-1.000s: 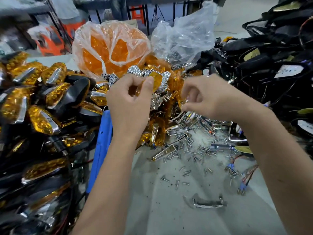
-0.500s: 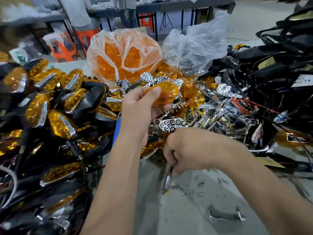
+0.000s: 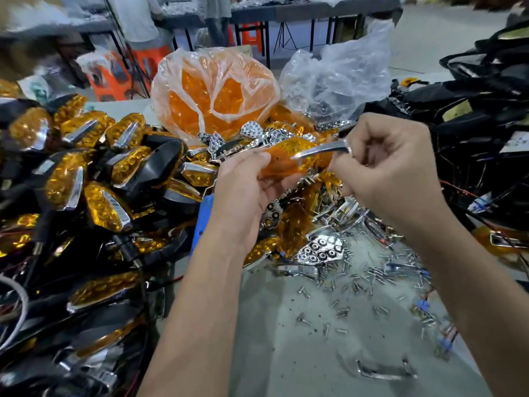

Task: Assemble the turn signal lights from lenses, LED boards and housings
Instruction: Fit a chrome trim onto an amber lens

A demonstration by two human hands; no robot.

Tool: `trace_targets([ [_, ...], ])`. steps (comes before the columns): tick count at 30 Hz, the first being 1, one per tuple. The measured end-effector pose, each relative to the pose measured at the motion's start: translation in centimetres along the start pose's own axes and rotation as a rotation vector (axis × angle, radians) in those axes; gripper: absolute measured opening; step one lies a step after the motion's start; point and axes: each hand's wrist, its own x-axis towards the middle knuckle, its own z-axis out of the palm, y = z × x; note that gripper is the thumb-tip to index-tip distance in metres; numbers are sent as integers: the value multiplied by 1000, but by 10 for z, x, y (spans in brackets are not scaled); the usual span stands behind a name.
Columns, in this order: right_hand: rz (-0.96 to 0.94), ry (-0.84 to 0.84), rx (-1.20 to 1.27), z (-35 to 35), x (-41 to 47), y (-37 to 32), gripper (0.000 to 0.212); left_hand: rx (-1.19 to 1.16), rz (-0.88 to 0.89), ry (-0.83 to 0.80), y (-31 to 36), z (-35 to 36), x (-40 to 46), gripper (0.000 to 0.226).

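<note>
My left hand (image 3: 246,190) holds an amber lens (image 3: 286,159) at chest height above the table. My right hand (image 3: 383,170) pinches a chrome trim strip (image 3: 320,151), whose free end rests against the top of the lens. Below the hands lies a heap of loose amber lenses and chrome reflector boards (image 3: 320,250). Assembled amber lights in black housings (image 3: 106,179) are piled on the left. Black housings with wires (image 3: 472,116) are heaped on the right.
A clear bag of amber lenses (image 3: 214,93) and a second clear bag (image 3: 337,81) stand behind the hands. Several small screws (image 3: 357,282) lie scattered on the grey table, with a loose chrome strip (image 3: 383,371) near the front. A blue bin edge (image 3: 204,216) shows under my left arm.
My right hand rose from the screw area on the table with a chrome trim strip and brought it up against the amber lens in my left hand.
</note>
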Motion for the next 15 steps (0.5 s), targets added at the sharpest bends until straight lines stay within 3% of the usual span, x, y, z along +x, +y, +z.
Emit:
trace_targets([
  [8, -289, 40, -351, 9, -5, 3, 42, 190, -66, 32, -4, -2, 4, 22],
  [15, -266, -72, -458, 11, -6, 8, 44, 262, -195, -32, -1, -1, 1, 18],
])
